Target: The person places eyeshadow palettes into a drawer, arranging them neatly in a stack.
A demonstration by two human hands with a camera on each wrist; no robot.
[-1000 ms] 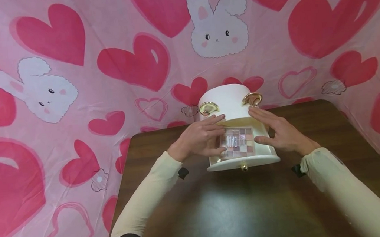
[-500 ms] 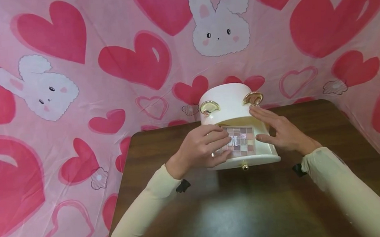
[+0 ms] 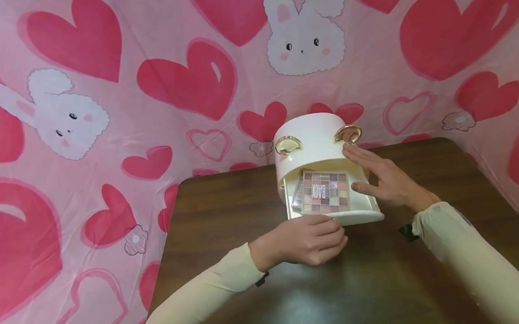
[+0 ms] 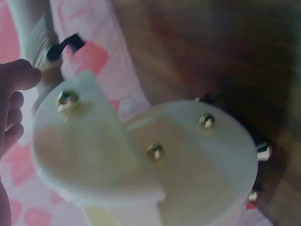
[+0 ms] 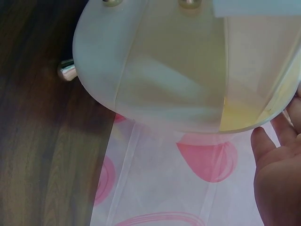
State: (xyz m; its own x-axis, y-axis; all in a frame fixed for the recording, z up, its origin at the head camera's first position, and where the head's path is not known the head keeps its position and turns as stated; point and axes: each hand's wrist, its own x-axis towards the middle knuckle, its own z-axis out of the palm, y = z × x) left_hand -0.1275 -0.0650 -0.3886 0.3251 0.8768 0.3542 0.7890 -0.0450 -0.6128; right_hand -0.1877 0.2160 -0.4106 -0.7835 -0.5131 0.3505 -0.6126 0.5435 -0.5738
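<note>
A white rounded organizer box point(image 3: 309, 140) with gold ear-like trims stands on the table, its drawer point(image 3: 364, 204) pulled out toward me. Inside lies an eyeshadow palette point(image 3: 326, 192) marked BACK, its color grid showing, over another flat case point(image 3: 296, 194) at the left. My left hand point(image 3: 307, 239) is in front of the drawer's face, fingers loosely curled. In the left wrist view a small gap separates the thumb and fingers from the gold drawer knob point(image 4: 67, 100). My right hand point(image 3: 386, 180) rests along the box's right side with fairly straight fingers, also seen beside its edge in the right wrist view.
The brown wooden table point(image 3: 226, 205) extends around the box. Behind and to the left hangs a pink cloth point(image 3: 153, 28) with hearts and rabbits. Gold knob-like feet point(image 4: 207, 121) stick out from the box.
My left hand has come off the palette and moved down and right to the drawer's front, uncovering the palettes. The right hand stays at the box's side.
</note>
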